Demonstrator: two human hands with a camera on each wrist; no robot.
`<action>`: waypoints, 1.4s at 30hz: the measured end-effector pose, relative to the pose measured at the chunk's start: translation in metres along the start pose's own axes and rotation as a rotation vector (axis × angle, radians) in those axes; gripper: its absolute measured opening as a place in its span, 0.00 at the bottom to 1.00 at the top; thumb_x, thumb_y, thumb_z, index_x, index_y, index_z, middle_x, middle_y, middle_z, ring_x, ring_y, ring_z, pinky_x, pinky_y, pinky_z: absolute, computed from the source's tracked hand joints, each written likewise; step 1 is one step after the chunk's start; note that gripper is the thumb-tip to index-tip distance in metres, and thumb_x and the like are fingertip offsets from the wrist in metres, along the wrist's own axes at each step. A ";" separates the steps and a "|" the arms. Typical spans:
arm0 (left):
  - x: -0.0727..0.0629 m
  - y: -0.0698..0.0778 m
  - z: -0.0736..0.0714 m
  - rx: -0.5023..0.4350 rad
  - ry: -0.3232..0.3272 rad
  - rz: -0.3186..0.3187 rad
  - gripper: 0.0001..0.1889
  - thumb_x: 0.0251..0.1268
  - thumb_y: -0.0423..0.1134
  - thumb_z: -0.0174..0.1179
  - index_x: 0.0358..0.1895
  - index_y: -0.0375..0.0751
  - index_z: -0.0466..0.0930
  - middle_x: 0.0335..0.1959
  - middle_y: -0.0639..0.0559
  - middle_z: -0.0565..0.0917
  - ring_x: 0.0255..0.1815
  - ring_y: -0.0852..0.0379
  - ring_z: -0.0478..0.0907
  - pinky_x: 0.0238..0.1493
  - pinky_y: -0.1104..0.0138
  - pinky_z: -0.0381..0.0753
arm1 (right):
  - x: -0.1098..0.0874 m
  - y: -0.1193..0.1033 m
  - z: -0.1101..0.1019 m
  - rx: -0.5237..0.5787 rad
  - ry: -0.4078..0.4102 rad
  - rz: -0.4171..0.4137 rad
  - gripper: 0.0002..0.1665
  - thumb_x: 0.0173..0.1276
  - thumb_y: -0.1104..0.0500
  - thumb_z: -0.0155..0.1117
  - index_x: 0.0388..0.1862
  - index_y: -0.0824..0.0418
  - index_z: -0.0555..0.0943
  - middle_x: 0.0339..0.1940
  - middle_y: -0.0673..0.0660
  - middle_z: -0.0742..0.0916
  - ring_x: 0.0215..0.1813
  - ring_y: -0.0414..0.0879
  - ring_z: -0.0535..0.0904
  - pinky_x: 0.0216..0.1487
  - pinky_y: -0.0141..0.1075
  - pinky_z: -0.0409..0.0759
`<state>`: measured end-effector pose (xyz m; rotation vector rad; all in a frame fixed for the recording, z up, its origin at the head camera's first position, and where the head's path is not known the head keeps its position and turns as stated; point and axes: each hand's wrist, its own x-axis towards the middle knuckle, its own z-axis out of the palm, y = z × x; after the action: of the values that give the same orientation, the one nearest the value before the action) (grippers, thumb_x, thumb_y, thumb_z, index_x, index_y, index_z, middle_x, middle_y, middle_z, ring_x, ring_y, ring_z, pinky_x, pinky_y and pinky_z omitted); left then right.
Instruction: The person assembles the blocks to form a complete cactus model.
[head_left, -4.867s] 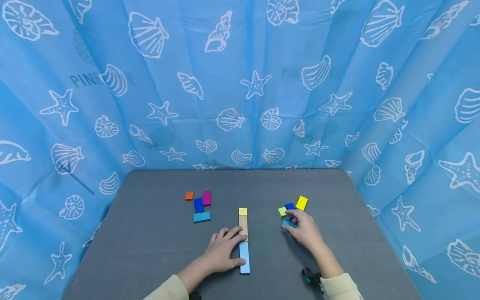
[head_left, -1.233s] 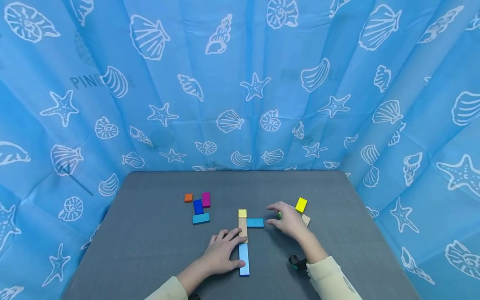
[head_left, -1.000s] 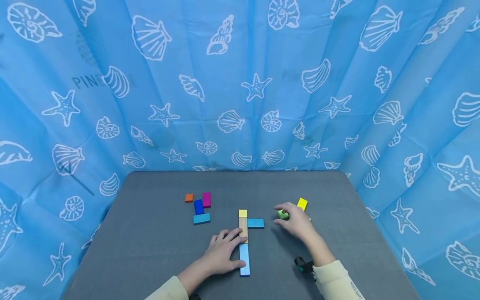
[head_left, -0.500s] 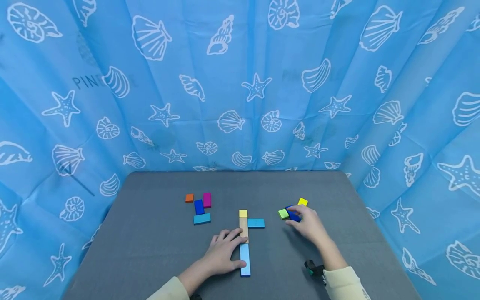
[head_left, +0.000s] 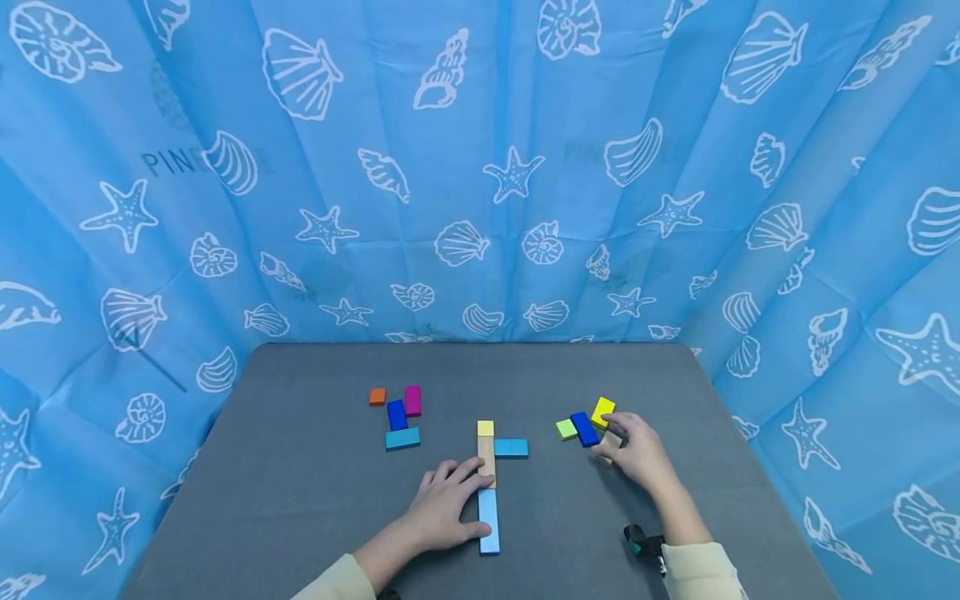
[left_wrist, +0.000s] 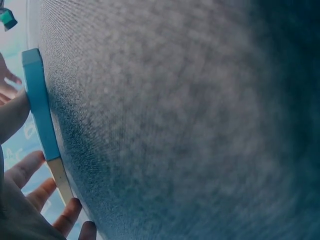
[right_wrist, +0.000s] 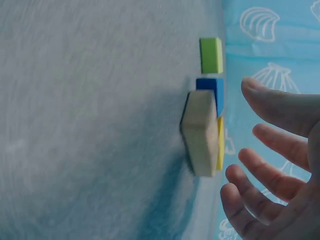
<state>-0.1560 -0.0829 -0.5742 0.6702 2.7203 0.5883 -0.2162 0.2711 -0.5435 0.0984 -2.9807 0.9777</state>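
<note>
My left hand [head_left: 442, 508] rests with spread fingers against the tan wooden block [head_left: 487, 450] and its thumb on the light blue block [head_left: 489, 525]. These stand end to end in a column, topped by a pale yellow block [head_left: 486, 427]. A teal block [head_left: 512, 448] lies crosswise against the tan block's right side. At the right, my right hand [head_left: 641, 454] is over another plain wooden block [right_wrist: 201, 132], which it partly hides in the head view. Its fingers are spread and look apart from that block in the right wrist view.
Near my right hand lie lime green [head_left: 566, 429], dark blue [head_left: 585, 429] and bright yellow [head_left: 602, 412] blocks. The left group has orange [head_left: 377, 397], magenta [head_left: 413, 401], dark blue [head_left: 397, 415] and teal [head_left: 402, 438] blocks. A shell-patterned curtain [head_left: 480, 167] borders the grey table [head_left: 300, 483].
The teal block went from the right group to the column's side. My right hand then moved back rightward, past the dark blue block to the plain wooden one. My left hand stayed put.
</note>
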 end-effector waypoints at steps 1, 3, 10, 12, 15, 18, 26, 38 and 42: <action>0.000 0.000 -0.001 0.001 -0.001 0.000 0.37 0.60 0.69 0.62 0.74 0.68 0.67 0.80 0.60 0.59 0.73 0.44 0.59 0.65 0.40 0.63 | 0.000 0.002 0.000 -0.003 -0.011 0.018 0.36 0.61 0.58 0.76 0.67 0.67 0.76 0.66 0.71 0.76 0.65 0.68 0.74 0.62 0.64 0.72; -0.001 0.001 -0.002 0.004 -0.002 0.003 0.37 0.60 0.69 0.62 0.74 0.68 0.67 0.80 0.59 0.59 0.73 0.44 0.60 0.64 0.40 0.64 | 0.001 0.004 -0.001 -0.010 -0.031 0.054 0.38 0.61 0.57 0.77 0.67 0.68 0.75 0.66 0.72 0.76 0.66 0.69 0.73 0.63 0.64 0.71; 0.001 -0.001 -0.001 0.011 -0.020 -0.001 0.37 0.61 0.70 0.61 0.74 0.69 0.66 0.80 0.60 0.59 0.74 0.44 0.59 0.65 0.40 0.64 | 0.003 0.009 0.001 -0.020 -0.107 0.169 0.42 0.60 0.52 0.78 0.69 0.67 0.73 0.63 0.72 0.77 0.61 0.66 0.74 0.60 0.63 0.72; 0.001 -0.001 0.000 0.010 -0.020 0.001 0.37 0.61 0.71 0.60 0.74 0.69 0.66 0.80 0.60 0.58 0.74 0.44 0.60 0.65 0.40 0.64 | 0.003 0.010 0.001 -0.027 -0.117 0.176 0.43 0.59 0.51 0.79 0.69 0.67 0.73 0.62 0.72 0.78 0.60 0.64 0.75 0.59 0.62 0.73; 0.001 -0.002 0.000 0.008 -0.014 0.009 0.37 0.61 0.71 0.60 0.74 0.69 0.66 0.80 0.60 0.59 0.74 0.44 0.59 0.64 0.41 0.64 | 0.002 0.011 0.001 -0.035 -0.124 0.165 0.44 0.58 0.52 0.80 0.68 0.69 0.73 0.61 0.72 0.79 0.58 0.64 0.76 0.57 0.61 0.73; 0.001 -0.002 0.001 0.008 -0.006 0.023 0.37 0.61 0.71 0.60 0.74 0.68 0.67 0.80 0.59 0.59 0.73 0.43 0.60 0.63 0.40 0.65 | 0.002 0.011 0.002 -0.047 -0.124 0.149 0.43 0.58 0.53 0.79 0.68 0.70 0.74 0.60 0.72 0.79 0.59 0.64 0.76 0.58 0.61 0.74; 0.000 -0.001 0.000 0.006 -0.015 0.015 0.37 0.62 0.69 0.61 0.74 0.67 0.67 0.80 0.58 0.59 0.73 0.43 0.59 0.64 0.39 0.64 | -0.001 0.011 0.004 -0.069 -0.125 0.123 0.41 0.59 0.57 0.78 0.67 0.73 0.73 0.61 0.73 0.78 0.61 0.67 0.75 0.59 0.62 0.73; -0.001 0.000 -0.001 -0.006 -0.015 0.016 0.37 0.61 0.69 0.61 0.74 0.68 0.67 0.80 0.59 0.59 0.73 0.43 0.60 0.63 0.39 0.65 | 0.001 -0.008 -0.007 -0.062 -0.060 0.064 0.40 0.61 0.57 0.77 0.68 0.72 0.73 0.63 0.73 0.77 0.63 0.69 0.74 0.61 0.63 0.73; -0.001 -0.002 0.001 -0.022 0.016 0.049 0.36 0.62 0.69 0.61 0.73 0.66 0.68 0.79 0.58 0.61 0.72 0.42 0.61 0.61 0.39 0.65 | 0.005 -0.016 -0.006 -0.057 -0.045 -0.011 0.40 0.60 0.58 0.78 0.67 0.71 0.74 0.61 0.72 0.79 0.58 0.66 0.79 0.56 0.59 0.78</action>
<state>-0.1560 -0.0847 -0.5760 0.7316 2.7148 0.6362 -0.2203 0.2618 -0.5288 0.1379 -3.0423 0.9006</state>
